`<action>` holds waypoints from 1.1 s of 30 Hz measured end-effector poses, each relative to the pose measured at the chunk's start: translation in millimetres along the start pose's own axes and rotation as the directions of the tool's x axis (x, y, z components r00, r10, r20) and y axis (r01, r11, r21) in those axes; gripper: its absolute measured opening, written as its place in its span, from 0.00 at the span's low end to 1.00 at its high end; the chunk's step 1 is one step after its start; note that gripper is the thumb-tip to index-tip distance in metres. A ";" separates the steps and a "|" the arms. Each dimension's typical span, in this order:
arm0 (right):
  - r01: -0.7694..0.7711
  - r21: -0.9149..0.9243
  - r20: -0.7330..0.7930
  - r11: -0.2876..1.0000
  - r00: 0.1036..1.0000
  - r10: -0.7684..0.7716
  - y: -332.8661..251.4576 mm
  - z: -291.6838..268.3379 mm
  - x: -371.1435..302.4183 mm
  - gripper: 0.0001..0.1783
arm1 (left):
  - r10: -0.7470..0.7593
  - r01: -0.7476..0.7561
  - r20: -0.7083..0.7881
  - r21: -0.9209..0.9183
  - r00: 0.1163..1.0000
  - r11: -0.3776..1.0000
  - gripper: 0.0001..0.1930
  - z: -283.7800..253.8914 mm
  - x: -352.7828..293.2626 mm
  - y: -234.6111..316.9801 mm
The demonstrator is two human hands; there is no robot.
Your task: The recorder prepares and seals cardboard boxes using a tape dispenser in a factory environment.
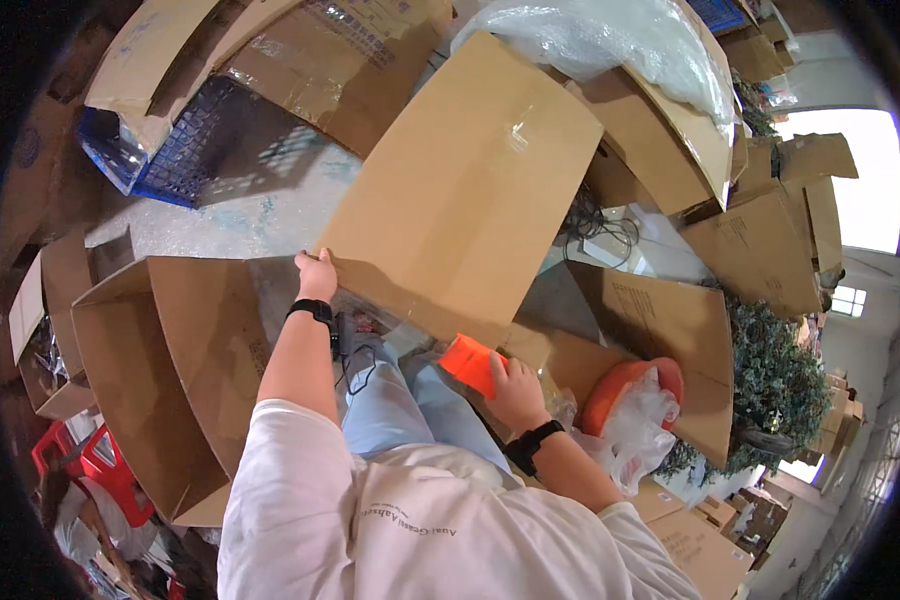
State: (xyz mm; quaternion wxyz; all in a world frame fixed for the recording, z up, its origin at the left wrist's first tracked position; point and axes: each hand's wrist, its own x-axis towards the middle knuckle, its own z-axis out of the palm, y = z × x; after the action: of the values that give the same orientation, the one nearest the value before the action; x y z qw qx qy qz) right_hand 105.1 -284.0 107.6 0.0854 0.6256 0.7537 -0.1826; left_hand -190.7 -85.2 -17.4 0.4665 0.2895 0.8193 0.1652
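Brown cardboard makes up the largest thing here, a broad carton point(460, 190) lying with its smooth face up, just far of the person's legs; what bears its weight is hidden. To its left stands an open box point(205, 370), its mouth upward, perhaps left that way to stay within reach. On the near right an orange-red basin point(595, 400) sits by another open carton point(670, 335), likely set aside to keep its crumpled clear plastic bag point(635, 435) gathered. The left hand point(317, 275) grips the broad carton's near-left corner, fingers closed on the edge with the thumb on top, probably to keep the panel from shifting or swinging. The right hand point(518, 395) has its fingers closed around a bright orange piece point(473, 366), held at the carton's near edge, seemingly so its far end faces the cardboard; whether the two touch, I cannot tell.
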 end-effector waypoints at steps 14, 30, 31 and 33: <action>0.012 -0.034 0.035 0.999 0.999 -0.011 86.5 28.9 -52.2 0.38 | -0.082 0.079 0.029 0.101 0.996 0.992 0.31 5.7 15.2 -7.5; -0.170 -0.197 0.287 0.966 0.932 0.222 96.4 53.4 -21.6 0.38 | 0.100 -0.102 -0.146 -0.007 0.984 0.995 0.36 22.1 2.1 -7.0; -0.167 -0.188 0.283 0.968 0.934 0.217 88.4 51.4 -11.6 0.38 | 0.105 -0.106 -0.154 -0.001 0.982 0.994 0.36 27.3 -1.0 -11.2; -0.125 -0.291 0.284 0.949 0.935 0.211 73.5 42.1 5.6 0.36 | 0.098 -0.204 -0.373 -0.258 0.923 0.944 0.37 44.1 -7.9 -24.5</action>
State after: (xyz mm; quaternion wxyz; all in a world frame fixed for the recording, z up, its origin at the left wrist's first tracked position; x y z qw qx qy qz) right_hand 171.4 -284.0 54.5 0.3025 0.6341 0.6917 -0.1674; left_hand -157.6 -109.2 -47.9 0.3342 0.2457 0.8315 0.3694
